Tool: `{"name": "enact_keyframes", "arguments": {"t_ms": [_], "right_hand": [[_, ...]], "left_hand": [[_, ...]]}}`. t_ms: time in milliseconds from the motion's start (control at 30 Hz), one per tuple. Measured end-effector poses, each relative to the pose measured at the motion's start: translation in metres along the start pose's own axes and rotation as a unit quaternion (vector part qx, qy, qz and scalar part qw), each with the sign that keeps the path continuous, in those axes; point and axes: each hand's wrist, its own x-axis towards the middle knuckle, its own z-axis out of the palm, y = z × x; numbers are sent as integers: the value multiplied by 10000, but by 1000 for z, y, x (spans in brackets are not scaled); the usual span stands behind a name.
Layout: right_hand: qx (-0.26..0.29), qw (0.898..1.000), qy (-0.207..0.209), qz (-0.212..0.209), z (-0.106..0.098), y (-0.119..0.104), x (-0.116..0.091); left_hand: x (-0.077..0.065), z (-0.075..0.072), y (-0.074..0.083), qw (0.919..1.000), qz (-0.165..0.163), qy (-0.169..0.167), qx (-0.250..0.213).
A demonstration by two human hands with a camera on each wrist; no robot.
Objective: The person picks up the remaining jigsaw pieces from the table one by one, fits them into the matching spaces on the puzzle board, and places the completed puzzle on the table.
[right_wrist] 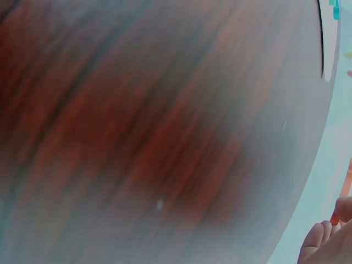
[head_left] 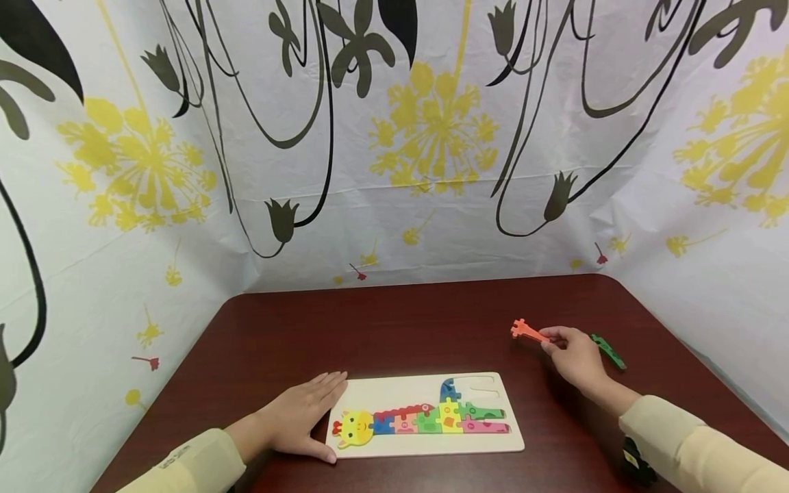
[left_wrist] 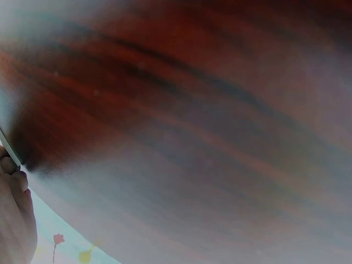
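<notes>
A pale wooden puzzle board (head_left: 394, 392) lies on the table, with a giraffe of coloured jigsaw pieces (head_left: 403, 422) set in it. Outlined leg recesses (head_left: 483, 385) show bare at its upper right. My left hand (head_left: 305, 414) rests along the board's left edge, fingers extended and thumb at the lower corner; the left wrist view catches only its fingers (left_wrist: 19, 192). Away to the right of the board, my right hand (head_left: 576, 359) pinches an orange puzzle piece (head_left: 527, 331) by its narrow end, knobbed end pointing left. A green puzzle piece (head_left: 609, 351) lies just beyond that hand.
The dark red-brown table (head_left: 370, 329) has rounded far corners. A white patterned cloth (head_left: 431, 233) hangs close behind it and along both sides. Something dark and strap-like (head_left: 637, 460) is on the right wrist below the sleeve.
</notes>
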Motion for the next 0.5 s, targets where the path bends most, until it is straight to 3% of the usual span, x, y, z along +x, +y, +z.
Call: {"name": "enact_keyframes", "arguments": {"t_ms": [500], "right_hand": [[132,9987,-431,-241,8,-19,-12]], "left_hand": [[-2,-1,1,9998,85,135,81]]}}
